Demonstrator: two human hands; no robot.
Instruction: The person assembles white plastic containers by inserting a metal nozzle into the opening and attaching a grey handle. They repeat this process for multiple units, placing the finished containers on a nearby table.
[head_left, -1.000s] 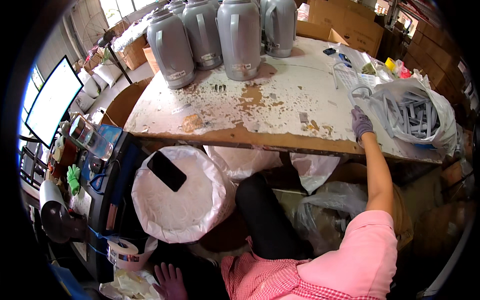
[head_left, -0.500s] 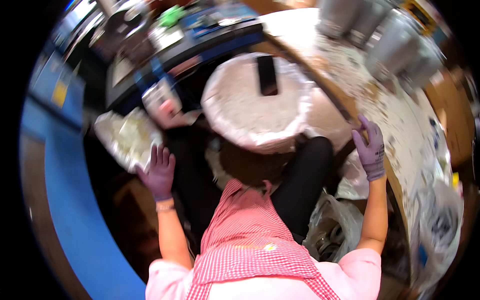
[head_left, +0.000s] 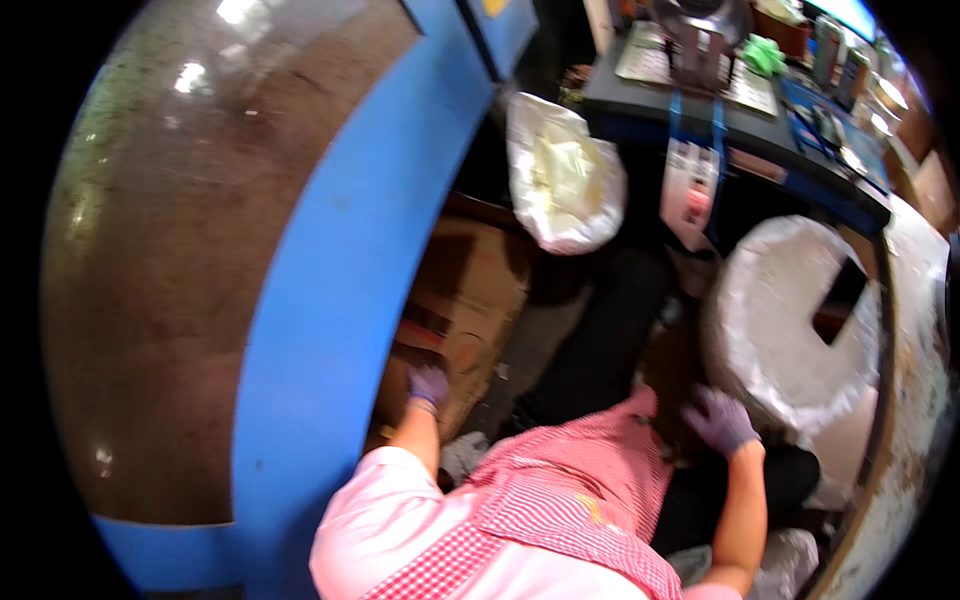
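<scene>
My left hand, in a purple glove, reaches down at my left side to a cardboard box on the floor. Its fingers are small and partly lost in shadow, so whether they hold anything cannot be made out. Over my lap, my right hand, gloved the same way, has its fingers apart with nothing seen in them. Close to it stands a round white-lined tub with a pale top, and a dark phone-like slab rests on that top.
A blue-edged table with a brown top curves along my left. Ahead are a white-lined bin and a dark bench bearing tools and a green cloth. A worn white worktable runs along my right.
My view has swung left, bringing the brown table top and the cardboard box into sight. The left hand has lowered to the box; the right has come from the worktable edge to my lap.
</scene>
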